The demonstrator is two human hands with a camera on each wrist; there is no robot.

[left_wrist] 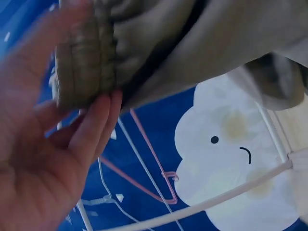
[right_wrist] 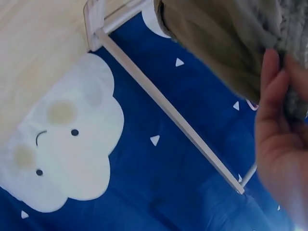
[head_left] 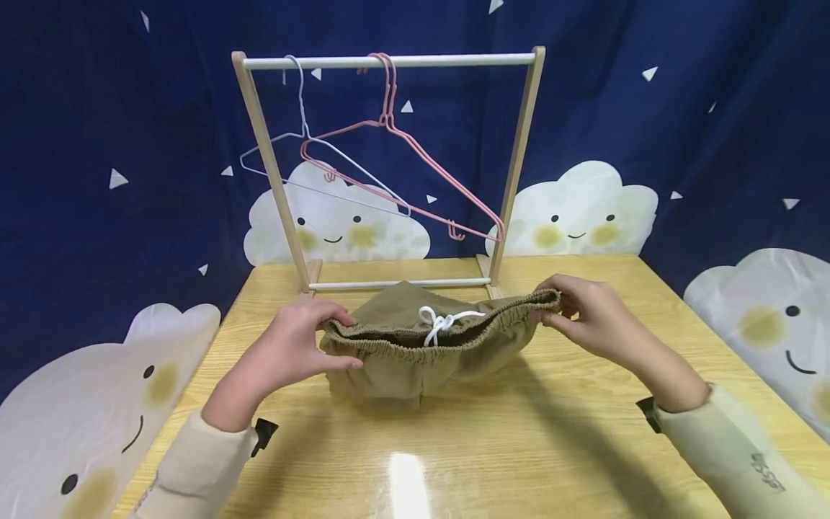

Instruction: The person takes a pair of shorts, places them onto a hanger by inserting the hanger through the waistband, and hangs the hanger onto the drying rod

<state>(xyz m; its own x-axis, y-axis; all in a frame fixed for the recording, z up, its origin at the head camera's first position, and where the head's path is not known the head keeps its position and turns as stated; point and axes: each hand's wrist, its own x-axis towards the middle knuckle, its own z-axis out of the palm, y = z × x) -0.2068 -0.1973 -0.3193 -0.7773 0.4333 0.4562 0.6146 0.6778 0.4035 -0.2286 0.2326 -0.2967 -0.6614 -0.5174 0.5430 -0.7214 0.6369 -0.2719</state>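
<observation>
A pair of khaki drawstring pants (head_left: pixel 395 371) is held up by the waistband over the table, its gathered elastic opening spread wide between my hands. A white drawstring (head_left: pixel 439 326) is tied in a bow at the middle of the waist. My left hand (head_left: pixel 292 346) grips the waistband's left end, thumb towards me and fingers on the far side. At the opposite end, my right hand (head_left: pixel 596 321) pinches the waistband between thumb and fingers. The left wrist view shows the fingers (left_wrist: pixel 98 125) against the ribbed band (left_wrist: pixel 86 62). Folds hide the lower part of the pants.
Behind the pants stands a rack with wooden posts (head_left: pixel 519 158) and a white top bar (head_left: pixel 454 60). A pale blue hanger (head_left: pixel 357 169) and pink hangers (head_left: pixel 447 176) hang from it. The light wooden table (head_left: pixel 506 447) ends at a navy backdrop (head_left: pixel 616 94) with clouds.
</observation>
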